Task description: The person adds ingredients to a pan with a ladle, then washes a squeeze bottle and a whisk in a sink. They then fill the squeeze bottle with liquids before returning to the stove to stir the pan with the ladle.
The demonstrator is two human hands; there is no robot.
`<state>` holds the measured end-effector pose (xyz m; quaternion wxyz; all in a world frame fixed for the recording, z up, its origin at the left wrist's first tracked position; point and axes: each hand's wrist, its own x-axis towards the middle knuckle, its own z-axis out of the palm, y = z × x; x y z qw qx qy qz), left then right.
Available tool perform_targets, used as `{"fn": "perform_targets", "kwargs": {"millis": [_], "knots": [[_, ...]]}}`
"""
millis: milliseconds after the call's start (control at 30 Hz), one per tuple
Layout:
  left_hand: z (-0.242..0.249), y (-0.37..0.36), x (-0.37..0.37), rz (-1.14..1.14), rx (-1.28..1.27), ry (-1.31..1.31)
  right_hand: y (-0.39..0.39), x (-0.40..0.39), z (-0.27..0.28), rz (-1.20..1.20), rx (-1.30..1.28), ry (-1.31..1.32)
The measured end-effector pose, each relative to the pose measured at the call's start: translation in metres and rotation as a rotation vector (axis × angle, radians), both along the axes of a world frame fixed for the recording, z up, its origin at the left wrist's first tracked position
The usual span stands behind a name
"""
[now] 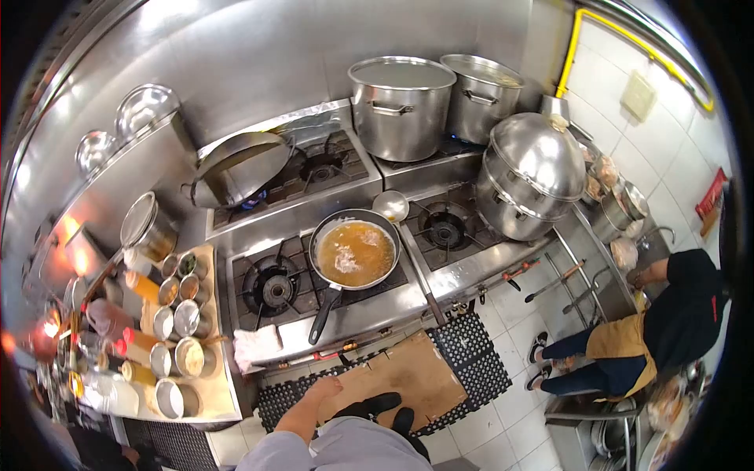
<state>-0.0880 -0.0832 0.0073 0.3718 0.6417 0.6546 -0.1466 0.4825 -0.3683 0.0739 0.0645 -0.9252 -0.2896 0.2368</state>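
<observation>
My left hand hangs low in front of the stove, fingers curled into a loose fist with nothing in them; the bare forearm runs down to my grey sleeve. It is above the cardboard sheet on the floor, near my black shoes. The closest stove item is a frying pan of orange-brown liquid on a front burner, its black handle pointing toward me. My right hand is out of sight.
A wok leans on the back-left burner. Two large pots and a domed steamer stack stand to the right. Several condiment tins fill the left counter beside a white cloth. A person bends at the right sink.
</observation>
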Motion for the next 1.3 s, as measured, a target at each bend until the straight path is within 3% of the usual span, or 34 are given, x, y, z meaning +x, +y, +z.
{"fn": "perform_targets", "kwargs": {"millis": [33, 100, 167, 200, 267, 433, 500, 533, 567, 633, 700, 800, 900, 967, 1000, 1033, 1067, 1167, 1300], "knots": [[0.007, -0.013, 0.003, 0.02, -0.004, -0.001, 0.004, 0.007, -0.007, 0.025, 0.03, 0.048], [0.021, -0.041, 0.0, 0.391, -0.073, -0.04, 0.011, 0.009, -0.026, 0.064, 0.082, 0.161], [0.028, -0.075, 0.003, 0.47, -0.119, -0.057, 0.016, 0.003, -0.048, 0.121, 0.114, 0.289], [0.046, -0.09, 0.011, 0.51, -0.076, -0.079, 0.039, 0.011, -0.082, -0.29, 0.333, 0.756], [0.069, -0.128, 0.021, 0.636, -0.024, -0.124, 0.089, -0.023, -0.03, -0.228, 0.307, 0.773], [0.08, -0.218, 0.033, 0.789, -0.076, -0.045, 0.15, -0.016, -0.073, 0.102, 0.027, 0.817], [0.101, -0.251, 0.037, 0.544, -0.043, -0.061, 0.167, -0.011, -0.086, 0.269, -0.289, 0.716], [0.069, -0.274, 0.035, 0.576, 0.067, 0.043, 0.178, -0.013, -0.087, 0.313, -0.322, 0.686], [0.041, -0.293, 0.032, 0.598, 0.071, 0.043, 0.189, -0.018, -0.088, 0.335, -0.326, 0.683], [0.082, -0.297, 0.044, 0.746, -0.121, 0.055, 0.214, -0.033, -0.09, 0.385, -0.177, 0.748], [0.067, -0.319, 0.04, 0.897, -0.056, -0.038, 0.232, -0.052, -0.088, 0.41, -0.132, 0.81], [0.087, -0.325, 0.044, 1.082, 0.021, -0.055, 0.244, -0.081, -0.085, 0.46, -0.119, 0.876], [0.068, -0.337, 0.031, 1.177, 0.086, -0.107, 0.251, -0.108, -0.08, 0.612, -0.259, 0.68], [0.103, -0.316, 0.024, 1.47, 0.134, -0.485, 0.252, -0.127, -0.075, 0.536, -0.296, 0.847], [0.14, -0.296, 0.019, 1.67, 0.226, -0.917, 0.255, -0.157, -0.052, 0.436, -0.315, 1.003], [0.178, -0.279, 0.015, 1.844, 0.305, -1.365, 0.255, -0.186, -0.029, 0.42, -0.309, 1.402], [0.2, -0.271, 0.006, 1.718, 0.427, -1.67, 0.254, -0.222, 0.012, 0.339, -0.334, 1.639], [0.236, -0.244, -0.017, 1.53, 0.538, -1.973, 0.244, -0.332, 0.114, 0.473, -0.361, 1.971], [0.235, -0.224, -0.053, 1.402, 0.405, -2.069, 0.235, -0.421, 0.153, 0.518, -0.355, 2.2]]}}
